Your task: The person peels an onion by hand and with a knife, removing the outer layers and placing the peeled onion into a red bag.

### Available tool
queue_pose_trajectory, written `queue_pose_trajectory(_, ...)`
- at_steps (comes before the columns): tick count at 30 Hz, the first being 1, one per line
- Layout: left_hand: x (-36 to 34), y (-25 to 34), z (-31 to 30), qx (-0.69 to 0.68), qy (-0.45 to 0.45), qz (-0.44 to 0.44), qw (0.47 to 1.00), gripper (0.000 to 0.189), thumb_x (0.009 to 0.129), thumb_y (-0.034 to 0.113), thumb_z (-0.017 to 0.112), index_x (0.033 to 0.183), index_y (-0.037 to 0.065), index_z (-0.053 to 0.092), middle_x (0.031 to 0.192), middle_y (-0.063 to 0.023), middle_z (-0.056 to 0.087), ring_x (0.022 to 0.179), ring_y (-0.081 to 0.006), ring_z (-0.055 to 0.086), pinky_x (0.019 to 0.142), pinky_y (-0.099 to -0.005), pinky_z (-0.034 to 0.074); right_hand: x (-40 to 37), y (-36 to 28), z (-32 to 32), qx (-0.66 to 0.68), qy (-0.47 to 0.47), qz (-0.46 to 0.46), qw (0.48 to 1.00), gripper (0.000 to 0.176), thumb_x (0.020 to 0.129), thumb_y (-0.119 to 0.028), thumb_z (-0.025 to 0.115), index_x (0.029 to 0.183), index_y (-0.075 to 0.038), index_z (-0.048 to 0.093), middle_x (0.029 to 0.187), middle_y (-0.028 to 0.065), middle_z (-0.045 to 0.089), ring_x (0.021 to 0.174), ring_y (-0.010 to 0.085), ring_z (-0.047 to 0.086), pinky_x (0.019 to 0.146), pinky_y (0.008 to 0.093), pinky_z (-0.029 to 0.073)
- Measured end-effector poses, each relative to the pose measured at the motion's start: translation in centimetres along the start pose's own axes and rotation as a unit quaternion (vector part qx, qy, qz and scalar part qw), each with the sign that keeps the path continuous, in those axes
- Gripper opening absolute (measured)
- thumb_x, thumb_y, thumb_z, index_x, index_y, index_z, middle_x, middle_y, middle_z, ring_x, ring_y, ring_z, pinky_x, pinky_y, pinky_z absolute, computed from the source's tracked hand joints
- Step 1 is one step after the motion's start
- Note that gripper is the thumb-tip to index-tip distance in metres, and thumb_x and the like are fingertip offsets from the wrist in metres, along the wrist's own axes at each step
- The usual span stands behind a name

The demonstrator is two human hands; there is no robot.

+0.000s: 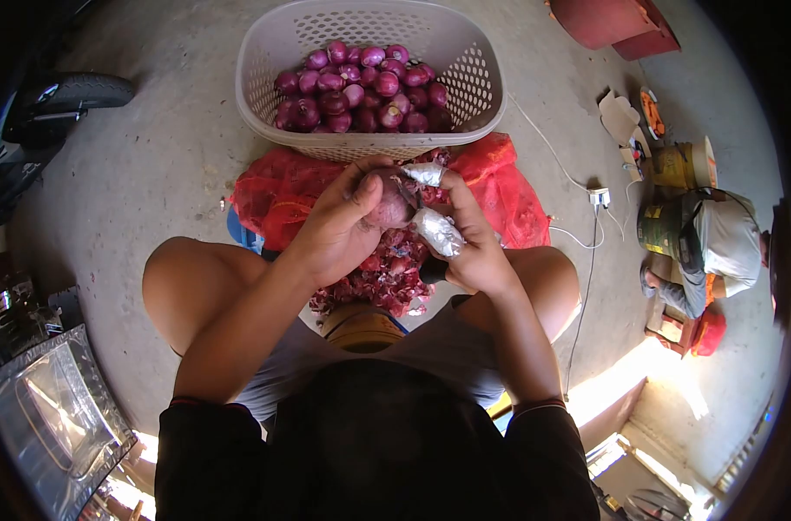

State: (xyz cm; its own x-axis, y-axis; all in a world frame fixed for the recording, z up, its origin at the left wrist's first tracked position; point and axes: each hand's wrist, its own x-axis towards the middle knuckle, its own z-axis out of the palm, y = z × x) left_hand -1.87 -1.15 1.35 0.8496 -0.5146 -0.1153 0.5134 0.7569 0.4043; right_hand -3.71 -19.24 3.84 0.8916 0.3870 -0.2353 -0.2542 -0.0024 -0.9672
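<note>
My left hand (339, 221) is wrapped round a red onion (390, 207), thumb along its upper side, above the peelings. My right hand (474, 239) is closed in at the onion's right side. Silver wrapping covers its thumb (439, 233) and forefinger (424, 174), whose tips meet the onion. A thin dark strip (410, 193) shows between those two tips, and a black piece (432, 270) pokes out below the palm; I cannot tell whether they are one tool. Under both hands lies a heap of onion skins (382, 273).
A grey perforated basket (487, 104) of red onions (361, 87) stands ahead, with red mesh sacks (265, 195) before it. At right, a white cable runs to a power socket (599, 196). Further right, a person (730, 243) sits bent over near buckets (673, 165). A tyre (87, 89) is at left.
</note>
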Motion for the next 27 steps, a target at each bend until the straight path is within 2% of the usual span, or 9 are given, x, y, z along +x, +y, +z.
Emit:
queue_pose_trajectory(5, -0.2, 0.3, -0.2, 0.009, -0.022, -0.007, 1.0, 0.029, 0.092, 0.019, 0.05, 0.118, 0.007, 0.043, 0.114, -0.0067, 0.052, 0.106, -0.0173, 0.05, 0.091, -0.0356, 0.04, 0.2, 0.6, -0.1, -0.019, -0.017, -0.018, 1.0, 0.046, 0.087, -0.004, 0.05, 0.129, -0.012, 0.032, 0.099, 0.0052, 0.057, 0.07, 0.0049, 0.05, 0.048, 0.0183, 0.042)
queue_pose_trajectory(12, -0.1, 0.2, -0.9, -0.005, -0.036, -0.023, 0.999, 0.03, 0.092, 0.018, 0.05, 0.119, 0.007, 0.043, 0.113, -0.0066, 0.052, 0.106, -0.017, 0.05, 0.091, -0.0349, 0.04, 0.4, 0.7, 0.2, -0.023, -0.013, -0.054, 0.998, 0.044, 0.086, 0.004, 0.047, 0.125, -0.01, 0.035, 0.109, 0.0066, 0.057, 0.072, 0.0051, 0.051, 0.049, 0.018, 0.042)
queue_pose_trajectory(15, -0.3, -0.1, -0.5, 0.013, -0.015, -0.012, 1.0, 0.034, 0.092, 0.019, 0.05, 0.123, 0.007, 0.04, 0.116, -0.007, 0.051, 0.109, -0.0179, 0.049, 0.093, -0.0352, 0.039, 1.0, 1.8, 0.4, -0.054, 0.005, -0.142, 0.988, 0.043, 0.085, 0.006, 0.047, 0.125, -0.009, 0.037, 0.11, 0.0064, 0.057, 0.075, 0.0051, 0.052, 0.051, 0.0175, 0.041)
queue_pose_trajectory(17, -0.2, 0.0, 0.0, 0.024, -0.009, -0.008, 1.0, 0.039, 0.092, 0.019, 0.051, 0.126, 0.007, 0.038, 0.119, -0.0072, 0.049, 0.111, -0.0182, 0.048, 0.093, -0.0353, 0.039, 0.9, 1.7, 0.4, -0.057, 0.016, -0.151, 0.987, 0.043, 0.085, 0.006, 0.048, 0.125, -0.008, 0.039, 0.109, 0.006, 0.057, 0.076, 0.005, 0.052, 0.053, 0.017, 0.041)
queue_pose_trajectory(19, -0.2, 0.1, 0.2, 0.038, -0.011, -0.009, 0.999, 0.042, 0.091, 0.019, 0.052, 0.128, 0.007, 0.037, 0.121, -0.0075, 0.047, 0.113, -0.0185, 0.047, 0.094, -0.0356, 0.038, 0.4, 0.8, 0.6, -0.031, 0.017, -0.088, 0.996, 0.042, 0.086, 0.006, 0.048, 0.125, -0.008, 0.04, 0.108, 0.0055, 0.057, 0.077, 0.0049, 0.052, 0.054, 0.0165, 0.04)
queue_pose_trajectory(22, -0.2, 0.5, 0.1, 0.046, -0.012, -0.023, 0.999, 0.043, 0.092, 0.022, 0.05, 0.13, 0.008, 0.035, 0.124, -0.0078, 0.046, 0.115, -0.0187, 0.046, 0.096, -0.0361, 0.038, 0.7, 1.1, 0.9, -0.047, 0.035, -0.13, 0.99, 0.042, 0.087, 0.002, 0.049, 0.126, -0.008, 0.039, 0.104, 0.0045, 0.057, 0.075, 0.0045, 0.051, 0.053, 0.016, 0.04)
queue_pose_trajectory(25, 0.0, 0.3, -0.1, 0.004, 0.014, -0.052, 0.999, 0.042, 0.093, 0.025, 0.048, 0.13, 0.008, 0.036, 0.123, -0.0071, 0.047, 0.115, -0.0181, 0.046, 0.096, -0.0365, 0.037, 0.3, 0.2, 0.5, -0.063, 0.029, -0.032, 0.997, 0.039, 0.089, -0.002, 0.05, 0.126, -0.008, 0.041, 0.104, 0.0038, 0.057, 0.079, 0.0057, 0.052, 0.055, 0.0158, 0.041)
queue_pose_trajectory(27, 0.2, 0.2, -0.3, -0.047, 0.032, -0.082, 0.995, 0.042, 0.093, 0.028, 0.046, 0.129, 0.008, 0.037, 0.122, -0.0065, 0.047, 0.115, -0.0177, 0.046, 0.096, -0.0369, 0.037, 0.0, -0.4, 0.5, -0.014, 0.027, 0.027, 0.999, 0.037, 0.09, -0.005, 0.051, 0.125, -0.008, 0.042, 0.106, 0.004, 0.056, 0.085, 0.0072, 0.052, 0.063, 0.018, 0.043)
